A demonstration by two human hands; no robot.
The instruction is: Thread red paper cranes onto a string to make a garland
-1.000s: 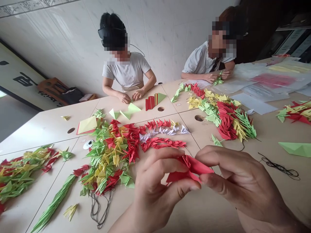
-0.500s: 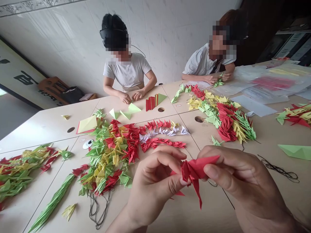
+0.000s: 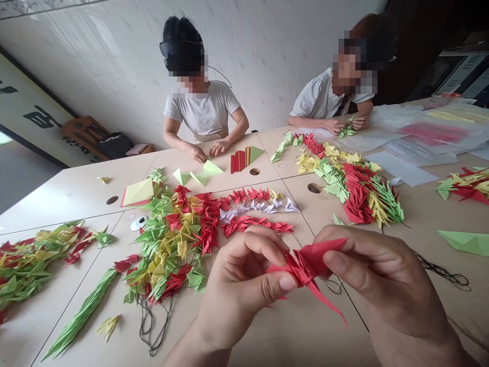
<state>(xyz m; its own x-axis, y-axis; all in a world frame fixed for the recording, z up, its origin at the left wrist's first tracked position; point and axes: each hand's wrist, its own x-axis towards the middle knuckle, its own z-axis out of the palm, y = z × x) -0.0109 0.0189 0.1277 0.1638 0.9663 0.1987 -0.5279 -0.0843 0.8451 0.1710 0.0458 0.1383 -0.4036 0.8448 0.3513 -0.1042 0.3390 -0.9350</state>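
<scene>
A red paper crane (image 3: 305,265) is held between my two hands above the near part of the table. My left hand (image 3: 248,280) pinches its left side between thumb and fingers. On the other side, my right hand (image 3: 374,280) grips the right-hand wing with thumb and forefinger. One thin red point hangs down to the right from its middle. Just beyond my left hand lies a large heap of strung paper cranes (image 3: 171,239) in green, yellow and red, with red and white strands running off it.
Two people sit across the table (image 3: 267,336); one has folded green paper (image 3: 212,168) near the hands, the other handles green cranes (image 3: 347,127). More strung cranes (image 3: 355,188) lie at right. Black cord (image 3: 446,272), a green bundle (image 3: 84,311) and plastic bags (image 3: 431,132) are around.
The red crane's wings have spread wider apart, and its hanging point has swung to the right. Both hands keep their hold. The view has shifted slightly.
</scene>
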